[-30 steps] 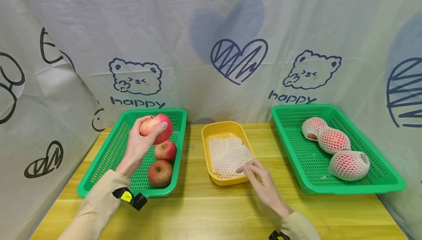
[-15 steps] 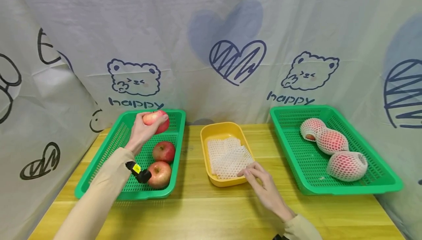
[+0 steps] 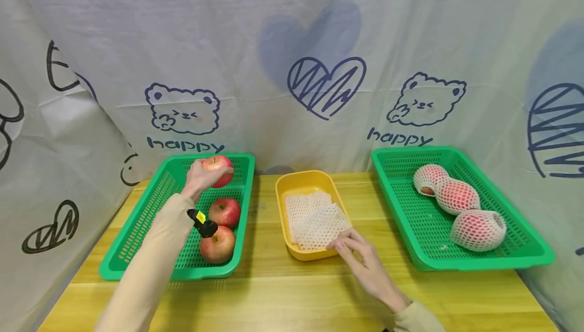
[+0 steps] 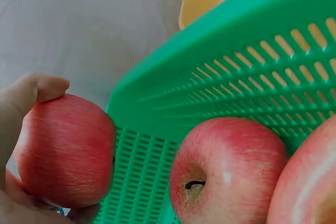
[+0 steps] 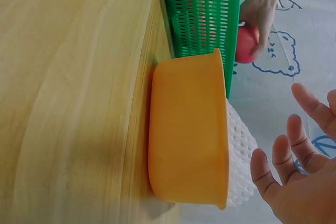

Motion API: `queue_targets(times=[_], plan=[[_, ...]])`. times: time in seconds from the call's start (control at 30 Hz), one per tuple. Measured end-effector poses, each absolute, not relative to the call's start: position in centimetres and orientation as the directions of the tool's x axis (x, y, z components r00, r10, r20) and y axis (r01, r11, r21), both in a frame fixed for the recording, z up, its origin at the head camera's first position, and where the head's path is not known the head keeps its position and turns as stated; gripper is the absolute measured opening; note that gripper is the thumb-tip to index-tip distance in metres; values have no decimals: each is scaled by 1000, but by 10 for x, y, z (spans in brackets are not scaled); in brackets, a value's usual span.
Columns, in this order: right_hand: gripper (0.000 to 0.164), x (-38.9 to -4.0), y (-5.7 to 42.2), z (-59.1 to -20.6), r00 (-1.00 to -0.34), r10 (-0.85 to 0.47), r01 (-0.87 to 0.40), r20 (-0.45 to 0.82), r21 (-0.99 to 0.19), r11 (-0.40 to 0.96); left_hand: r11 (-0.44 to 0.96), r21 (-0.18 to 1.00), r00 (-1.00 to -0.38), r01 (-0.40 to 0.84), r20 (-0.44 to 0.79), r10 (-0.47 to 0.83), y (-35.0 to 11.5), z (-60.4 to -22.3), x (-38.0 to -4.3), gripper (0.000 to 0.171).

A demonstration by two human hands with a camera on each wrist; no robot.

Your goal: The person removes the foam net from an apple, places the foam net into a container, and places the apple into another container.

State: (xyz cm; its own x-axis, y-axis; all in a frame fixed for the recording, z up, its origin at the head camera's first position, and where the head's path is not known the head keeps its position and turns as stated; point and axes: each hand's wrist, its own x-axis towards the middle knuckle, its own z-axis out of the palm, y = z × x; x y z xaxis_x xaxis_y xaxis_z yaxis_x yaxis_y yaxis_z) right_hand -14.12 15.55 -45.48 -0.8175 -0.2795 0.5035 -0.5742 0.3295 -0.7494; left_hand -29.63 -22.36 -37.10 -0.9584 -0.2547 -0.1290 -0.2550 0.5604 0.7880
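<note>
My left hand [image 3: 203, 177] grips a red apple [image 3: 218, 171] at the back of the left green basket [image 3: 109, 266]. In the left wrist view, thumb and fingers wrap around that apple [image 4: 65, 150]. Two more apples lie in the basket, a middle one [image 3: 225, 212] and a nearer one [image 3: 217, 245]. My right hand [image 3: 365, 266] hovers at the near right corner of the yellow tub [image 3: 303, 255], with fingers loosely bent. The right wrist view shows those fingers spread apart and holding nothing. White foam net sleeves [image 3: 315, 220] lie in the tub.
On the right, another green basket [image 3: 483, 262] holds three apples in foam nets, the nearest netted apple [image 3: 478, 230] lying toward the front. All of it stands on a wooden table [image 3: 292, 301]. A printed cloth [image 3: 255, 43] hangs behind and at the sides.
My left arm has reached farther back over the left basket, carrying the apple away from the front. My right hand has stayed nearly still by the tub.
</note>
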Motion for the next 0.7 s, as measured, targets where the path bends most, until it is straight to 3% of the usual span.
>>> queue_targets(times=[0.33,0.7], plan=[[24,-139,157,-453,-814,-288,-579,504,-742,338,587,762,-954,-274,-139,-265,-223,-385,-309,85],[24,-137,158,-452,-802,-304,-596,514,-726,344,671,715,-980,-195,-117,-159,-218,-404,-316,90]])
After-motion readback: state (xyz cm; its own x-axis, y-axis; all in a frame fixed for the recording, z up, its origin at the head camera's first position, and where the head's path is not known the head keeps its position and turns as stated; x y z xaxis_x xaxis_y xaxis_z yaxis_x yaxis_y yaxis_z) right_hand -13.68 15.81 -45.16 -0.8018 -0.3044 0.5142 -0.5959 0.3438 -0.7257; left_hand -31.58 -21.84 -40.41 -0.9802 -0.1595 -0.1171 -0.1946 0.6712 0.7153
